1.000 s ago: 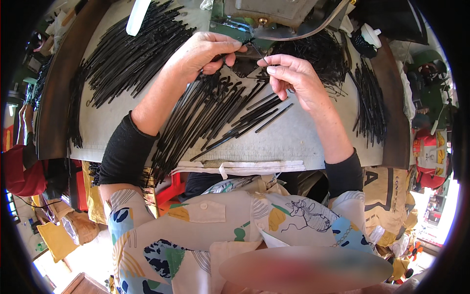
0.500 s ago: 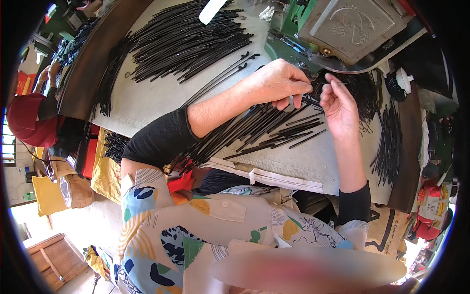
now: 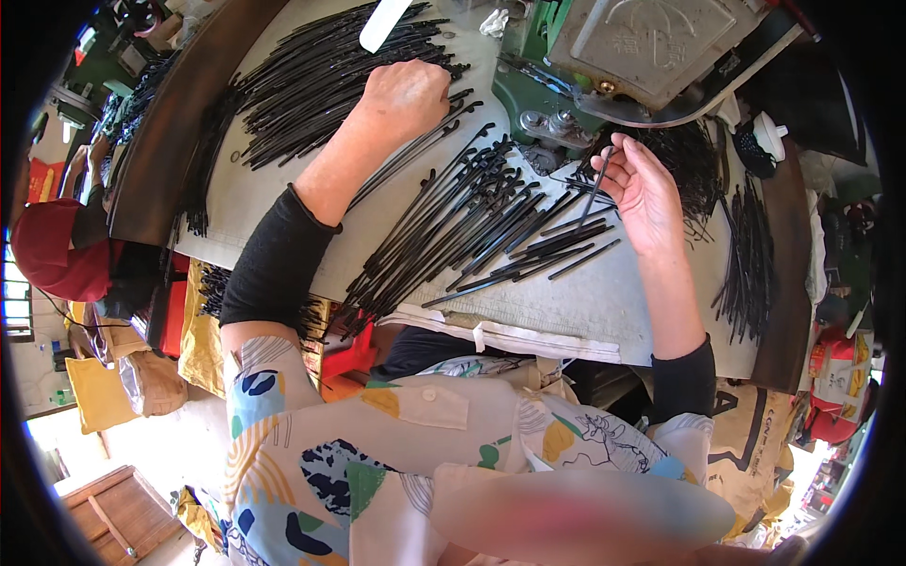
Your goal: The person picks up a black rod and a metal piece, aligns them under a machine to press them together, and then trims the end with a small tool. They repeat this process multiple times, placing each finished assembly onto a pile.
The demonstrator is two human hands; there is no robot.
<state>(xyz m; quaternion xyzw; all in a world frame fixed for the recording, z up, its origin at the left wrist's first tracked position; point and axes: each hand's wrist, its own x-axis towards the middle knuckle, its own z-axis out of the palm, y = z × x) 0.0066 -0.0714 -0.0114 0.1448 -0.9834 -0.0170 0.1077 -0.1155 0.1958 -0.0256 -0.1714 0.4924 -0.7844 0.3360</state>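
My left hand [image 3: 408, 97] is closed over the near right edge of a large pile of black rods [image 3: 311, 90]. Its fingertips are turned under, so anything in them is hidden. My right hand [image 3: 644, 193] pinches a thin black rod [image 3: 592, 196] between thumb and fingers, and the rod slants down toward the table. Between my forearms lies a second spread of black rods [image 3: 453, 212], several with hooked or knobbed ends. Shorter black rods [image 3: 557, 250] rest beside it, nearest my right hand.
At the far right stands a green machine [image 3: 543, 99] with a grey metal cover [image 3: 651, 47]. Dark thin pieces [image 3: 694, 174] heap behind my right hand. More rods [image 3: 746, 269] lie by the brown right rim [image 3: 785, 283]. A white strip [image 3: 385, 24] crosses the big pile. Another person in red [image 3: 61, 236] sits left.
My left hand has moved left, away from the machine and my right hand, to the large pile. My right hand stays near the machine, and a thin rod now shows in it.
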